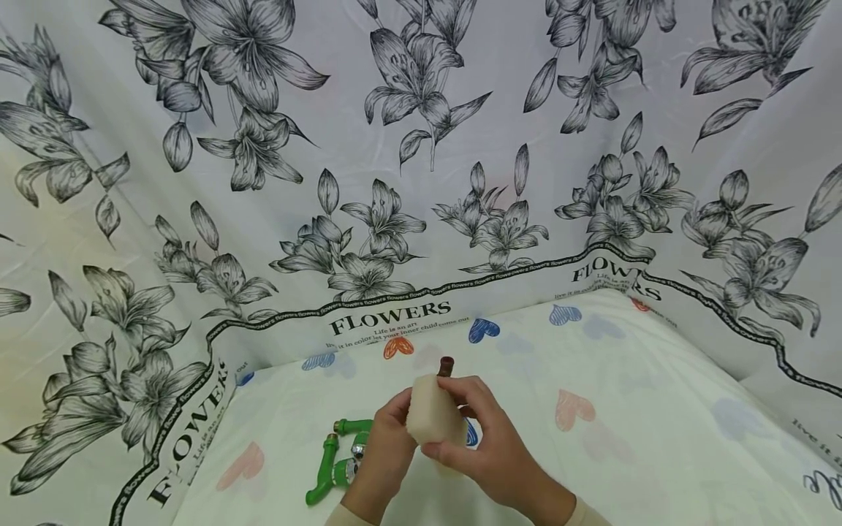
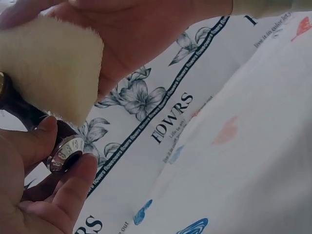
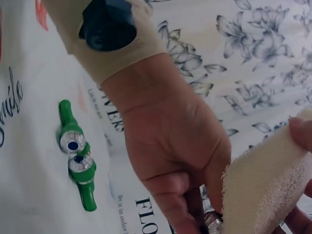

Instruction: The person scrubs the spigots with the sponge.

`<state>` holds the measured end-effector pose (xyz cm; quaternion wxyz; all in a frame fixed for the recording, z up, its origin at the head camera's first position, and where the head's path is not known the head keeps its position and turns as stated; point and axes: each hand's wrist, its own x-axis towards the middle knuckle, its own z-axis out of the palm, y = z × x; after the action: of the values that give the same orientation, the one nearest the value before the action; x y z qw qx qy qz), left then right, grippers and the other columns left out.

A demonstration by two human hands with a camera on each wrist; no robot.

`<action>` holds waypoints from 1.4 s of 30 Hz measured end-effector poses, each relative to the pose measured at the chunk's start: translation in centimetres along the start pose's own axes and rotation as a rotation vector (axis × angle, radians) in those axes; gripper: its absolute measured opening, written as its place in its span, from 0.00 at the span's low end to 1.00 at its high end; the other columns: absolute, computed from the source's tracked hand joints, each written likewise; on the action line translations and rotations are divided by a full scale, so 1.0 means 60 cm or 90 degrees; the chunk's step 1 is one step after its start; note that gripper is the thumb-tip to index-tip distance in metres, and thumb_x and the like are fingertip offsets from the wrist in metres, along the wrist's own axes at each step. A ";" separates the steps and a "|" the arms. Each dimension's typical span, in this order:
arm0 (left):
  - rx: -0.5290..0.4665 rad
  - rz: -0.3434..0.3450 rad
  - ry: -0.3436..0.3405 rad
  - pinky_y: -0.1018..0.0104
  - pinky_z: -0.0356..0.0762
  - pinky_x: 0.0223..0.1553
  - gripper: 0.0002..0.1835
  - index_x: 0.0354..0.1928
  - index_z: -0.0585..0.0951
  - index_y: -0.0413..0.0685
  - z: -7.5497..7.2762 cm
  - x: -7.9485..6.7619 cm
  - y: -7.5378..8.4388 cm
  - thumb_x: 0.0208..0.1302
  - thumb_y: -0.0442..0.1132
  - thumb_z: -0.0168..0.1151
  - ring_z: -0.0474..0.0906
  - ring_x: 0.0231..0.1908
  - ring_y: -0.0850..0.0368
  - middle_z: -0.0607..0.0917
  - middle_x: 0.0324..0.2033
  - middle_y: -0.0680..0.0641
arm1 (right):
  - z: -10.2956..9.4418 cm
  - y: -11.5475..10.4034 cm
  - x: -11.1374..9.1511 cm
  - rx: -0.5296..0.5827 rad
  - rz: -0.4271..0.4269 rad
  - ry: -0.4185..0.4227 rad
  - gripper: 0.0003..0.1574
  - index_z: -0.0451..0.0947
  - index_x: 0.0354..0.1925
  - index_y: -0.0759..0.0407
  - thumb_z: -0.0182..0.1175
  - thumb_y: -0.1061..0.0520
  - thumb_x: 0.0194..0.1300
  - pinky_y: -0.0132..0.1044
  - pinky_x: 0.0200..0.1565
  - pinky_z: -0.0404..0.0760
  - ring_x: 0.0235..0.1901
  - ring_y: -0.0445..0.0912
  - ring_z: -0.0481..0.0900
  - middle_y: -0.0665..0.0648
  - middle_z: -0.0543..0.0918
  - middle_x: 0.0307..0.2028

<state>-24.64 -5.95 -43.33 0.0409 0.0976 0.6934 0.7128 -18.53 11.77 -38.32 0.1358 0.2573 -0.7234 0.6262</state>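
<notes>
A dark brown tap with a silver knob is held in front of the body; in the head view only its tip (image 1: pixel 446 367) shows above a cream-coloured sponge (image 1: pixel 434 415). My left hand (image 1: pixel 387 451) pinches the tap at its silver knob (image 2: pixel 67 153), as the left wrist view shows. With thumb and fingers, my right hand (image 1: pixel 495 442) grips the sponge, which lies against the tap's body (image 2: pixel 22 108). The sponge hides most of the tap from above. In the right wrist view, the sponge (image 3: pixel 261 187) covers part of the left hand's fingers.
Two green taps with silver knobs, one nearer (image 1: pixel 324 471) and one farther (image 1: pixel 355 426), lie on the bed-like surface left of my hands. That surface has a white cloth (image 1: pixel 631 438) printed with hearts. A flower-printed curtain (image 1: pixel 368 131) hangs behind and at both sides.
</notes>
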 end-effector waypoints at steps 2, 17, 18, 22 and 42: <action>0.015 -0.002 0.001 0.58 0.80 0.44 0.23 0.57 0.79 0.48 0.004 -0.002 0.003 0.58 0.28 0.65 0.77 0.46 0.49 0.81 0.50 0.43 | 0.000 0.008 0.000 -0.040 -0.008 0.013 0.41 0.67 0.64 0.43 0.73 0.52 0.54 0.41 0.48 0.75 0.52 0.44 0.69 0.44 0.71 0.54; -0.072 0.001 -0.060 0.52 0.80 0.45 0.17 0.47 0.79 0.40 0.020 -0.009 0.014 0.56 0.35 0.70 0.80 0.46 0.41 0.80 0.47 0.37 | -0.039 0.085 0.022 -0.159 0.035 0.118 0.43 0.63 0.64 0.35 0.71 0.41 0.54 0.47 0.46 0.75 0.49 0.42 0.68 0.44 0.69 0.52; -0.074 0.005 -0.065 0.52 0.80 0.45 0.17 0.48 0.79 0.40 0.020 -0.009 0.014 0.57 0.34 0.69 0.80 0.46 0.41 0.80 0.47 0.37 | -0.041 0.088 0.023 -0.154 0.049 0.125 0.42 0.63 0.64 0.35 0.71 0.40 0.54 0.47 0.46 0.75 0.48 0.42 0.68 0.44 0.69 0.52; -0.075 0.026 -0.082 0.51 0.80 0.45 0.17 0.49 0.79 0.40 0.019 -0.009 0.015 0.57 0.33 0.68 0.81 0.46 0.40 0.81 0.47 0.36 | -0.045 0.089 0.028 -0.119 0.110 0.137 0.41 0.64 0.64 0.37 0.71 0.42 0.55 0.47 0.48 0.73 0.50 0.44 0.69 0.45 0.69 0.54; -0.021 -0.020 -0.023 0.54 0.81 0.44 0.15 0.48 0.80 0.42 0.011 -0.006 0.019 0.59 0.26 0.63 0.78 0.44 0.47 0.80 0.44 0.40 | -0.016 0.081 0.019 -0.044 0.162 0.069 0.40 0.65 0.62 0.36 0.69 0.36 0.54 0.48 0.50 0.73 0.50 0.47 0.70 0.44 0.70 0.55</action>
<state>-24.10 -5.43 -42.20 0.0663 0.0990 0.6822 0.7214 -22.21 12.87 -41.63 0.1030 0.1249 -0.7631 0.6257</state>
